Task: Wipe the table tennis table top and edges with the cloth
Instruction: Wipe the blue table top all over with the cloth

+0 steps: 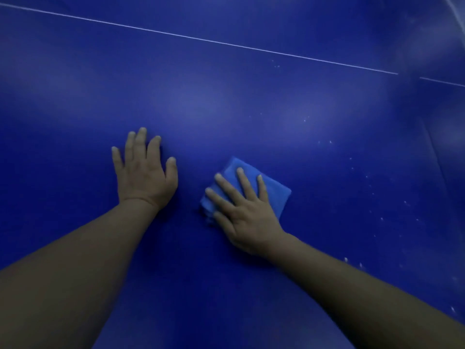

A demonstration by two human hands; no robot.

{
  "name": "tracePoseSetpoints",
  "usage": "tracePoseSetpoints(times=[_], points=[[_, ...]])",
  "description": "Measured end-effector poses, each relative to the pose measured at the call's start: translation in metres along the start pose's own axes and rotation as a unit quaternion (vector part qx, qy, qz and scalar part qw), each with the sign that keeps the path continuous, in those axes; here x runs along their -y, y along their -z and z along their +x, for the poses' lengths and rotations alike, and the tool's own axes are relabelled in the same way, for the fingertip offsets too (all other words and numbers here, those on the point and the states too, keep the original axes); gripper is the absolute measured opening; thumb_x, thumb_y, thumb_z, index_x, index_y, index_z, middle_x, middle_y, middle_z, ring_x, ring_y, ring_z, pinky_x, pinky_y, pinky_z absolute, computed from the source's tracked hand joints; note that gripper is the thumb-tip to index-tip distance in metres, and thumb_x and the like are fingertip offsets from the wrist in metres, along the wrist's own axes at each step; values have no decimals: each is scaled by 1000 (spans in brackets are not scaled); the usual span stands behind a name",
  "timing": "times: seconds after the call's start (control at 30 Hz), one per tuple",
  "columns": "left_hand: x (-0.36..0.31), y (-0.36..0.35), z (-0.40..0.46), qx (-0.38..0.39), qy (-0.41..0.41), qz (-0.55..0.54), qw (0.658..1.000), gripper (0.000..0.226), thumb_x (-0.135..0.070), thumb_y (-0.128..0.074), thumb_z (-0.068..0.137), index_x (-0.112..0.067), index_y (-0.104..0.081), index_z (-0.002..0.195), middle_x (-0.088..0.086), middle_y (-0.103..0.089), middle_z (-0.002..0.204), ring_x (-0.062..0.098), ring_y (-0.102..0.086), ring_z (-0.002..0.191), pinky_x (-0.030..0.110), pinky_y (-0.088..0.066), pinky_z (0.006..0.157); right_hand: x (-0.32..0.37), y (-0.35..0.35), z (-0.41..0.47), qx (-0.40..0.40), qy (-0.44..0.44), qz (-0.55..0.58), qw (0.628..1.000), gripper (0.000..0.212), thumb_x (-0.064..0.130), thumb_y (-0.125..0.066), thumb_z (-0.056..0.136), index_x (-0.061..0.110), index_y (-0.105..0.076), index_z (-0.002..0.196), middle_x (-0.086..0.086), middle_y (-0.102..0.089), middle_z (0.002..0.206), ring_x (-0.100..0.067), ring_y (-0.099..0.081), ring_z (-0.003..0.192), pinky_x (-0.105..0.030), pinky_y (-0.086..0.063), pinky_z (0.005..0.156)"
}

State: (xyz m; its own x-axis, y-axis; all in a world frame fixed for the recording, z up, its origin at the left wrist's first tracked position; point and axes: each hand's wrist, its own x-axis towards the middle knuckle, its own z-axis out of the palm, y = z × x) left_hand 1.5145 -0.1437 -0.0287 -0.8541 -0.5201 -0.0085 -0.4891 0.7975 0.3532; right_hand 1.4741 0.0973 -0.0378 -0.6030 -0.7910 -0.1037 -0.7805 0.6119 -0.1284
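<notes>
The dark blue table tennis table top (226,102) fills the whole view. A folded light blue cloth (274,187) lies flat on it, right of centre. My right hand (241,212) presses on the cloth with straight, spread fingers and covers its near left part. My left hand (144,170) rests flat on the bare table top to the left of the cloth, fingers spread, holding nothing.
A thin white line (226,44) crosses the table top from upper left to right. Small white specks (372,187) are scattered over the surface on the right side. A seam or edge of the table (437,157) runs down the far right.
</notes>
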Motion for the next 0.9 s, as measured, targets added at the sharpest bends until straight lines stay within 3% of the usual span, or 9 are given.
tracePoseSetpoints(times=[0.07,0.2,0.27,0.33,0.47,0.6,0.73,0.83,0.9], points=[[0,-5,6,16,17,12,1000,62,-45,-36,101,-14,-30,156,8,-11,168,23,1,156,54,6,124,-40,5,2,-3,28,-7,1000,55,55,-31,100,37,-41,152,5,-32,163,-36,-21,152,-68,-14,117],[0,-8,6,28,19,22,999,64,-50,-27,101,-17,-29,156,6,-11,168,22,2,156,55,8,123,-141,30,22,19,-303,18,953,69,63,-11,93,42,-23,157,11,-11,168,-27,-2,156,-64,-5,120],[0,-7,7,29,22,15,999,70,-53,-22,97,-18,-31,156,7,-13,168,22,1,156,55,8,123,-142,35,34,10,-385,41,922,62,57,-15,99,40,-18,159,12,-3,169,-26,3,156,-62,0,121],[1,-7,8,33,20,13,999,73,-57,-17,95,-18,-31,156,6,-14,168,22,1,156,54,8,123,-108,27,49,-2,-333,12,943,61,53,-16,100,37,-25,158,8,-11,169,-31,-4,155,-65,-5,120],[3,-7,6,1,15,-25,1000,73,-56,-17,97,-16,-34,156,8,-16,168,21,-1,156,54,8,123,-3,7,86,-39,3,-9,999,55,50,-31,100,30,-47,149,0,-36,161,-39,-25,150,-70,-17,115],[5,-7,7,-37,11,-45,998,70,-52,-25,97,-10,-39,152,14,-22,165,26,-8,155,53,7,123,11,17,156,-18,80,11,997,59,51,-24,98,34,-47,149,3,-37,161,-35,-28,150,-66,-13,117],[3,-9,9,5,26,-14,1000,73,-56,-19,96,-14,-39,153,10,-19,167,22,-2,156,50,10,124,-101,34,179,-6,-141,-13,990,68,55,-8,96,34,-36,155,3,-26,165,-36,-19,153,-68,-12,116],[3,-10,9,9,25,-2,1000,73,-56,-18,96,-15,-38,153,9,-18,167,21,0,156,50,10,124,-186,48,154,-21,-361,10,932,57,50,-18,103,38,-23,159,8,-11,169,-33,-7,155,-67,-8,118],[3,-9,9,11,27,-2,1000,73,-56,-18,96,-15,-38,153,9,-18,167,21,0,156,51,10,124,-189,50,149,-34,-442,46,895,55,48,-23,106,37,-19,160,8,-6,169,-33,-2,155,-67,-3,118]])
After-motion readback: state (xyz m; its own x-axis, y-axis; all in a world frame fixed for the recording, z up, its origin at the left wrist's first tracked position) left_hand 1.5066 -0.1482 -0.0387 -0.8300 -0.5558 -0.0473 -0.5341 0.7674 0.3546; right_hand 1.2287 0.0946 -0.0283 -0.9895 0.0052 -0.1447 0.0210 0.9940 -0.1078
